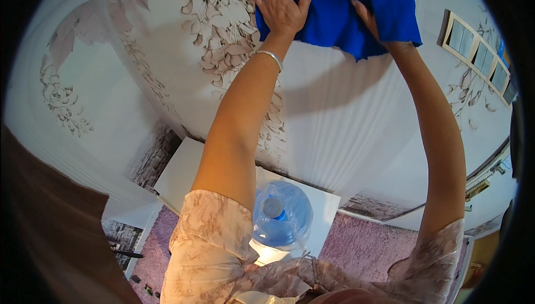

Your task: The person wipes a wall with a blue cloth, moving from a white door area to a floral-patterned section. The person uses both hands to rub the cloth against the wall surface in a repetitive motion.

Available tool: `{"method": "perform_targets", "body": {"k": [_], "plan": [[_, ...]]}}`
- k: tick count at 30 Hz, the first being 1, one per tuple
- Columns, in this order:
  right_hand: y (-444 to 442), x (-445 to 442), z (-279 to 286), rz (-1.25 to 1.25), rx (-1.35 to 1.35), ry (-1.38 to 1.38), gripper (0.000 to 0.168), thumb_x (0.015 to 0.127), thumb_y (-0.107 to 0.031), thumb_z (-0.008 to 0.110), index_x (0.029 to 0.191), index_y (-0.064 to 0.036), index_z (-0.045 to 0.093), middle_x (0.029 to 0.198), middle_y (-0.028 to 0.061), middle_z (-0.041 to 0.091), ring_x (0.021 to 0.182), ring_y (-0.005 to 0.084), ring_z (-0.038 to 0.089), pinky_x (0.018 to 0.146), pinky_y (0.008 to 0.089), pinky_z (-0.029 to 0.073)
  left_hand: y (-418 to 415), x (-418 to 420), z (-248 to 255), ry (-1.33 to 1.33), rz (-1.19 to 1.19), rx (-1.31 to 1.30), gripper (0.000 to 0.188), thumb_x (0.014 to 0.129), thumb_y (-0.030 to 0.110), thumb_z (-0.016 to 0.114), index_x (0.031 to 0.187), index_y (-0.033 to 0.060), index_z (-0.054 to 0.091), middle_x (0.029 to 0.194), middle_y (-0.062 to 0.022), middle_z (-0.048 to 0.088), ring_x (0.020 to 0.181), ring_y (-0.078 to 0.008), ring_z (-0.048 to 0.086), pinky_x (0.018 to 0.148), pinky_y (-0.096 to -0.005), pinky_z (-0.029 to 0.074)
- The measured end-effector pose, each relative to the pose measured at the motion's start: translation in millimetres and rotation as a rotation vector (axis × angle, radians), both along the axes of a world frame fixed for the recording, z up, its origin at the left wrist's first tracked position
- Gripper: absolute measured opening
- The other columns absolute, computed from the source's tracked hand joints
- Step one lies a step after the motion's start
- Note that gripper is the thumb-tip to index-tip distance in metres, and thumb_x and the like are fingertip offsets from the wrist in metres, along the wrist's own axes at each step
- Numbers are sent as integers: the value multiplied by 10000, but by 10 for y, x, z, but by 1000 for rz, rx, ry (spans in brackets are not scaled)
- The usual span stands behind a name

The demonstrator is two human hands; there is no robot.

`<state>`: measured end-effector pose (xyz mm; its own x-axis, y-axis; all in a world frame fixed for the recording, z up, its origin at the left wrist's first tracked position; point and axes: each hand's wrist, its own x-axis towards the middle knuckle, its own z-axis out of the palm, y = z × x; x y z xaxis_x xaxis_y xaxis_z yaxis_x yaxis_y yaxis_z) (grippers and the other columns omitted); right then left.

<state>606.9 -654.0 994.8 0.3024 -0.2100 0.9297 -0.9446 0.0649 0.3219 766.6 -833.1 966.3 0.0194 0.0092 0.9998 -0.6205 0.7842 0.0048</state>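
A blue cloth (330, 23) with a ragged lower edge lies against the printed wall covering (234, 44) at the top of the view. My left hand (282, 9) rests flat on its left part, fingers spread, a silver bangle on the wrist. Further right, a fold of the cloth covers most of my right hand (368, 17). Only the thumb side and wrist show there, so its grip is hidden. Both arms reach up and forward.
Below my arms, a large blue water bottle (282, 216) in clear plastic stands on a white cabinet top (322, 203). Pinkish-purple carpet (368, 245) covers the floor. A cream frame with several panes (478, 53) is on the wall at right. A brown panel (54, 220) is at left.
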Motion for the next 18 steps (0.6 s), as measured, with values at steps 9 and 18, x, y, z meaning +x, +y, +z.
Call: {"method": "perform_targets", "body": {"k": [9,18], "plan": [[-440,-401,-100,25,111,-375,854,811,-615,597,1483,-207,263,1481,153,355,1327,407,376,1073,535,326,-250,25,-163,-180,-147,-110,647,872,537,505,1330,81,479,1445,-276,301,1372,-449,219,1084,-651,63],[-1261,767,-554,78,104,-150,700,866,-452,621,1438,-140,364,1449,185,384,1348,382,338,1118,479,261,-1076,851,-650,-466,-221,-182,462,804,485,570,978,75,691,1324,-237,459,1367,-398,274,1082,-667,59]]}}
